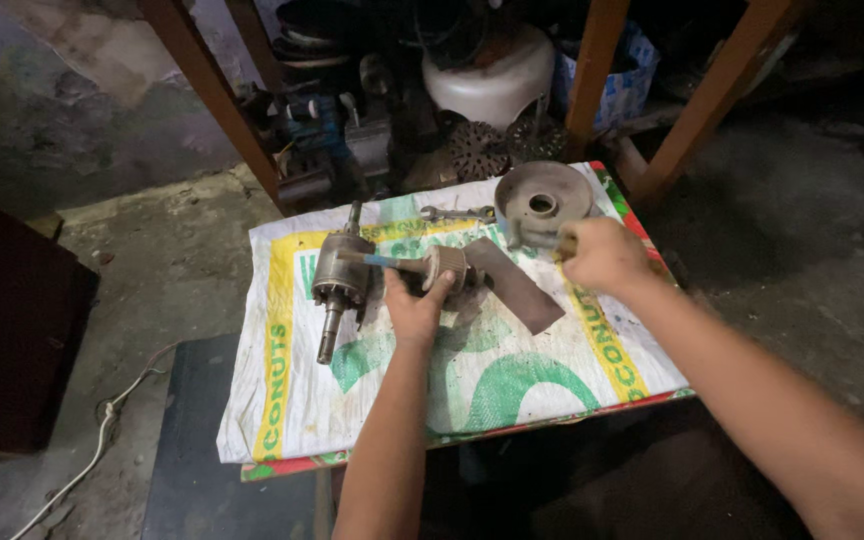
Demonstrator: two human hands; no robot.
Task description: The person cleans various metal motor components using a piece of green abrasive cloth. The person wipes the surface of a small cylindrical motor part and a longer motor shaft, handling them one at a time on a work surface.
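1. Gripping: my left hand (414,308) is wrapped round a small ribbed hub (445,266), fingers curled over its top, thumb on the near side; my right hand (602,255) is shut in a fist on a thin tool handle (542,240), its tip too small for me to make out.
2. Place: the hub sits mid-sack, touching a dark flat blade (514,284) that runs off toward the right; a blue-handled tool (384,261) lies between the hub and the rotor (340,275).
3. Step, as I judge it: I am steadying the hub while the right hand works at the disc (542,200) just behind it; this reads as mid-work on a stripped fan motor, parts still apart.
4. Next move, as I judge it: it calls for a firm left hold so the hub does not roll; the right must keep the tool square, since the disc is loose on soft cloth and could skate.
5. Materials: the rotor is a dull grey steel drum with a shaft out each end, grimy; the disc is a round, shallow, dusty metal dish with a centre hole; the hub is pale and ridged round its rim.
6. Ground: the sack (292,400) is woven plastic, white with yellow and green print, creased and stained; a spanner (452,213) lies near the disc.
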